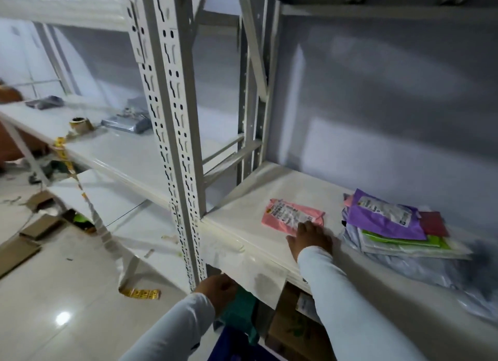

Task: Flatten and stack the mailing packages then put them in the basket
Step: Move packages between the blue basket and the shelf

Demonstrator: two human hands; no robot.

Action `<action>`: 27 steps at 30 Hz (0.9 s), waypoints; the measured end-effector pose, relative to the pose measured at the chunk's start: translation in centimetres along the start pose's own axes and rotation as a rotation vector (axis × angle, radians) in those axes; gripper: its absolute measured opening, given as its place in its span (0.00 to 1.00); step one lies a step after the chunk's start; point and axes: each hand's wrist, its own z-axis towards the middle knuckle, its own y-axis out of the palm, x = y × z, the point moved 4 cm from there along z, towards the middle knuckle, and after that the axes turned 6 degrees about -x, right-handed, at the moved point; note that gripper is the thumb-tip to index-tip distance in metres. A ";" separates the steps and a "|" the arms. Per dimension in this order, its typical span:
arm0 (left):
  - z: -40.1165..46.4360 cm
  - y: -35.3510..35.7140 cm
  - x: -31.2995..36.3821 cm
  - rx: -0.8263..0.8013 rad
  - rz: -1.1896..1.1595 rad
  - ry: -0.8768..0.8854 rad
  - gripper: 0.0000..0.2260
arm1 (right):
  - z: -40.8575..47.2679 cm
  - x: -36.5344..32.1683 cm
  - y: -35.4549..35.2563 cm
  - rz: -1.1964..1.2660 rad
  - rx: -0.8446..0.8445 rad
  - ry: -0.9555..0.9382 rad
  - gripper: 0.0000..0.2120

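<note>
Flattening: the right hand (pixel 312 236) presses flat-fingered on the pink package (pixel 292 215); the left hand (pixel 218 290) grips something teal. Next, onto the stack (pixel 388 220).

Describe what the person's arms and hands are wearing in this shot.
Both arms are covered by long, plain white or very pale sleeves that run down to the wrists, with no print or markings visible. The left hand and the right hand are bare: no gloves show. No rings, watch or bracelets can be made out, though the picture is slightly blurred. The sleeve fabric looks smooth and close-fitting.
</note>
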 end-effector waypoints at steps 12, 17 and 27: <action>2.4 -1.8 0.7 0.008 -0.634 -0.036 0.15 | -7.5 -4.1 1.2 -0.086 0.307 -0.239 0.08; 2.6 -0.3 -3.4 0.168 -0.656 -0.140 0.13 | -15.6 -7.0 7.4 0.034 0.387 -0.540 0.03; 1.7 9.6 -16.8 0.089 -0.514 -0.409 0.12 | -21.4 -4.2 23.9 1.213 -0.654 0.563 0.09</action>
